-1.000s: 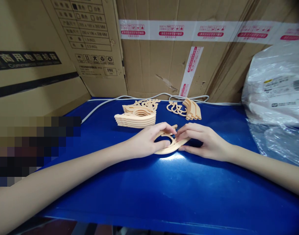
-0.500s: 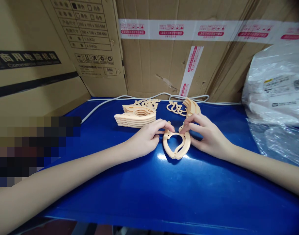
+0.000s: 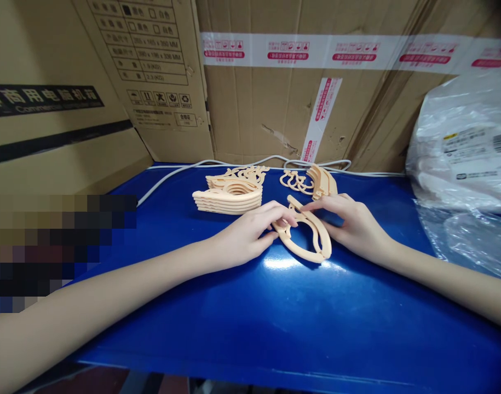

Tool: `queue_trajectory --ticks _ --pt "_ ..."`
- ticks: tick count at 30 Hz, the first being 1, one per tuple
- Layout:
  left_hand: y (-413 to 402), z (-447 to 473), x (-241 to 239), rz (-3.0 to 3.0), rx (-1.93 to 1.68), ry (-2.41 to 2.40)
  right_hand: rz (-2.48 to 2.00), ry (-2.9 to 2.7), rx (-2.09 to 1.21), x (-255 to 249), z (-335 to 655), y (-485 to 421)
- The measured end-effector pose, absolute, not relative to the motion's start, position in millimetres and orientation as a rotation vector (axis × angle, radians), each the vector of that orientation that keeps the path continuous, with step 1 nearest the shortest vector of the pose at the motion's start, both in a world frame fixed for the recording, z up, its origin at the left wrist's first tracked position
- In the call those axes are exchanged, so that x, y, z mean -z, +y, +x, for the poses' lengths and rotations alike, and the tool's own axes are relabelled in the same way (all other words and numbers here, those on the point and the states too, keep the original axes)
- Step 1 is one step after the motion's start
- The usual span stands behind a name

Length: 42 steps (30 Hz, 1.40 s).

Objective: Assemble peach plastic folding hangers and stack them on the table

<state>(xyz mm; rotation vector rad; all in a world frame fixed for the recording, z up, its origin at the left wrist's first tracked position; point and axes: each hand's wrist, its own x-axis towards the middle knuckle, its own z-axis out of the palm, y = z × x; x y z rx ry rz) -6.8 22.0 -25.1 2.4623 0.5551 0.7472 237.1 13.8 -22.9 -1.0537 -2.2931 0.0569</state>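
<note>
A cream folding clothes hanger (image 3: 324, 241) lies on the blue table between my hands, its two curved arms folded into a loop with the joined end toward me. My left hand (image 3: 254, 232) has its fingers closed on the loop's left arm, near the far end. On the other side, my right hand (image 3: 352, 224) has its forefinger over the right arm and its thumb against the outer side. The fingers partly cover the far end of the hanger.
Behind my left hand stands a stack of folded cream hangers (image 3: 228, 202). Loose hooks (image 3: 293, 179) and a pile of curved hanger arms (image 3: 323, 180) lie behind my right hand. A white cable (image 3: 201, 162) runs along the cardboard (image 3: 250, 109). Clear plastic wrapping (image 3: 472, 153) sits at right.
The hanger has turned, its joined near end swinging to the right. My right hand has shifted slightly right, and my left fingers have moved along the left arm.
</note>
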Motion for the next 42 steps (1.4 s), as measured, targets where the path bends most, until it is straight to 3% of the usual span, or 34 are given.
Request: queue_trajectory --ticks 5,14,23,29,42 --pt "21 -7 22 2.592 -0.768 0.631 -1.046 -2.262 -0.396 19 239 12" --pt "9 -5 19 2.728 -0.635 0.792 -0.974 -2.287 -0.522 20 235 9" --pt "11 -11 6 3.221 -1.050 0.804 -1.078 -2.002 -0.974 19 241 13" --pt "13 -11 7 3.340 -0.944 0.827 -0.983 -1.916 -1.289 24 245 23" --pt "15 -8 12 3.272 -0.806 0.785 -0.947 -1.833 -1.404 22 248 26"
